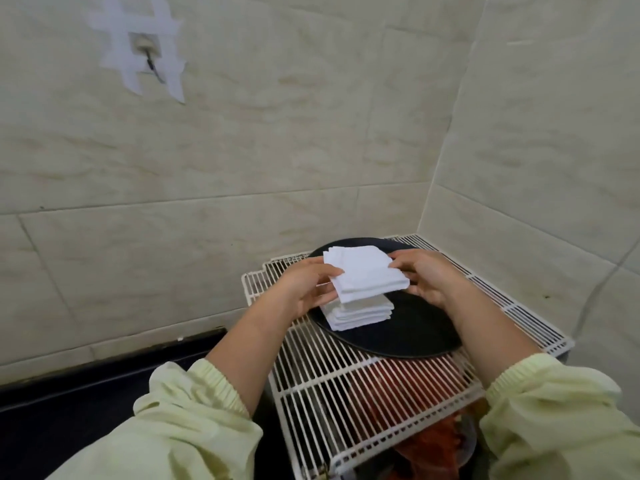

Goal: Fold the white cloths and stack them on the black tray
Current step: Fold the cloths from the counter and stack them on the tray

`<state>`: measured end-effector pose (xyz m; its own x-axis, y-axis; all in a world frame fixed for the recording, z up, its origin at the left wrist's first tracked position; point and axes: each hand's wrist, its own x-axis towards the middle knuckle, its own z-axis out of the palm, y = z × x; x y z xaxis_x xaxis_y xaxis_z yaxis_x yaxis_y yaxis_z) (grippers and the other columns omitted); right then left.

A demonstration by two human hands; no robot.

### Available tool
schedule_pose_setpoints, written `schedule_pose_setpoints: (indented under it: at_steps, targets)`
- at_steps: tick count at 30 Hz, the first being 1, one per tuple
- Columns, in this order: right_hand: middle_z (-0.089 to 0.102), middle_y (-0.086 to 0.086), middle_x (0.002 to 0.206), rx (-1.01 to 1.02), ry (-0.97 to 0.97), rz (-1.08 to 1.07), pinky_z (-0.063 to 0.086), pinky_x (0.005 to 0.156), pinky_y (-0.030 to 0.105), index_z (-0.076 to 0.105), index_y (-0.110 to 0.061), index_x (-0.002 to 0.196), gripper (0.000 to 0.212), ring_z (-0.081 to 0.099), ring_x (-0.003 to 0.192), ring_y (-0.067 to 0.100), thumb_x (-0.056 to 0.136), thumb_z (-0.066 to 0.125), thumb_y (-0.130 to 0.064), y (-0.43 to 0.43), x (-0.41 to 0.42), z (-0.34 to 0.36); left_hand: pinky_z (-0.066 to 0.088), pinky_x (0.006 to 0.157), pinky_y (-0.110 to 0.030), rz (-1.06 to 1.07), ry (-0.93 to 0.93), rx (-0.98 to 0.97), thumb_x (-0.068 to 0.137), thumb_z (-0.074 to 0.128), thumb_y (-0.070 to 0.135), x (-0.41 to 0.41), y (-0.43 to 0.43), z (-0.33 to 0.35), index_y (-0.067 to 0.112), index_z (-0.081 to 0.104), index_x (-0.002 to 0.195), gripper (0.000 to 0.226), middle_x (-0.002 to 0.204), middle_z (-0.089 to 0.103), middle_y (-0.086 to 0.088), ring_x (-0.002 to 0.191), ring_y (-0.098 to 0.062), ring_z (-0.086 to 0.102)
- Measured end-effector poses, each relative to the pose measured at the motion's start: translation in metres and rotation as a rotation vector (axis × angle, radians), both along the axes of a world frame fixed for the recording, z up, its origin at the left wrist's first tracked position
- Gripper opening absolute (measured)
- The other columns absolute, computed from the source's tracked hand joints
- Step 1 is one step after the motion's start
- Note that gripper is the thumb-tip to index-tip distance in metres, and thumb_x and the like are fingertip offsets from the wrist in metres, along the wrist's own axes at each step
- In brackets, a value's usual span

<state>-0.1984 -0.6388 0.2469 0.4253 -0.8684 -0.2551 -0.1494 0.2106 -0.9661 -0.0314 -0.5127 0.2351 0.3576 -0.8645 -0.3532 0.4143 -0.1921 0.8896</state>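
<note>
Above the round black tray, a folded white cloth hangs over the stack of folded white cloths lying toward the tray's nine o'clock side. The left hand pinches the held cloth's nine o'clock edge and the right hand its three o'clock edge, each grip narrow. The tray rests on a white wire rack.

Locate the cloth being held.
Head view, right of centre: the cloth is held between left hand and right hand, over the stack on the tray, atop the rack.
</note>
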Motion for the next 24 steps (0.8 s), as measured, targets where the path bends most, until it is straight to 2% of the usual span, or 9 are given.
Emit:
schedule_pose_setpoints:
  at_steps: [3, 8, 11, 13, 16, 18, 24]
  targets:
    - [0.069, 0.009, 0.085, 0.0, 0.024, 0.023, 0.053, 0.065, 0.029, 0.071, -0.008, 0.095, 0.023, 0.064, 0.076, 0.019, 0.078, 0.06, 0.003, -0.014, 0.003, -0.005, 0.054, 0.05, -0.022, 0.034, 0.004, 0.017, 0.085, 0.064, -0.005, 0.0, -0.011, -0.004, 0.014, 0.061, 0.101, 0.024, 0.086, 0.067, -0.004, 0.067, -0.013, 0.064]
    - [0.071, 0.009, 0.088, 0.006, 0.091, 0.055, 0.053, 0.067, 0.031, 0.071, -0.009, 0.095, 0.025, 0.065, 0.076, 0.019, 0.078, 0.059, 0.005, -0.024, 0.012, -0.021, 0.055, 0.054, -0.023, 0.049, -0.054, 0.065, 0.086, 0.063, -0.004, 0.002, -0.017, -0.016, 0.009, 0.064, 0.108, 0.025, 0.094, 0.069, -0.007, 0.075, -0.017, 0.065]
    - [0.071, 0.009, 0.093, 0.013, 0.135, 0.072, 0.052, 0.067, 0.031, 0.071, -0.009, 0.099, 0.028, 0.066, 0.079, 0.018, 0.078, 0.059, 0.005, -0.027, 0.015, -0.028, 0.059, 0.06, -0.026, 0.055, -0.094, 0.099, 0.085, 0.065, -0.004, 0.002, -0.018, -0.02, 0.008, 0.063, 0.097, 0.017, 0.097, 0.069, -0.01, 0.079, -0.019, 0.066]
    - [0.071, 0.009, 0.091, 0.009, 0.165, 0.093, 0.052, 0.065, 0.031, 0.07, -0.005, 0.095, 0.024, 0.066, 0.078, 0.018, 0.077, 0.058, 0.006, -0.027, 0.016, -0.03, 0.059, 0.062, -0.027, 0.057, -0.136, 0.125, 0.085, 0.066, -0.003, 0.003, -0.018, -0.023, 0.007, 0.062, 0.095, 0.015, 0.1, 0.069, -0.011, 0.079, -0.02, 0.067]
    - [0.066, 0.009, 0.079, -0.013, 0.229, 0.134, 0.052, 0.065, 0.029, 0.068, -0.005, 0.084, 0.019, 0.061, 0.069, 0.016, 0.076, 0.057, 0.008, -0.025, 0.018, -0.034, 0.057, 0.057, -0.025, 0.072, -0.178, 0.15, 0.083, 0.067, -0.003, 0.003, -0.018, -0.026, 0.005, 0.061, 0.11, 0.029, 0.106, 0.07, -0.014, 0.08, -0.021, 0.07]
    - [0.063, 0.008, 0.074, -0.021, 0.253, 0.15, 0.05, 0.064, 0.028, 0.066, -0.008, 0.079, 0.018, 0.058, 0.066, 0.015, 0.075, 0.057, 0.008, -0.024, 0.019, -0.036, 0.056, 0.053, -0.025, 0.088, -0.206, 0.162, 0.083, 0.067, -0.004, 0.002, -0.017, -0.029, 0.006, 0.058, 0.11, 0.031, 0.109, 0.069, -0.015, 0.08, -0.022, 0.069]
    - [0.06, 0.014, 0.086, -0.073, 0.279, 0.185, 0.049, 0.064, 0.028, 0.066, -0.005, 0.087, 0.019, 0.057, 0.074, 0.019, 0.076, 0.057, 0.008, -0.025, 0.02, -0.038, 0.058, 0.058, -0.029, 0.083, -0.272, 0.193, 0.081, 0.069, -0.005, 0.006, -0.014, -0.029, 0.01, 0.055, 0.1, 0.028, 0.106, 0.069, -0.014, 0.07, -0.021, 0.066]
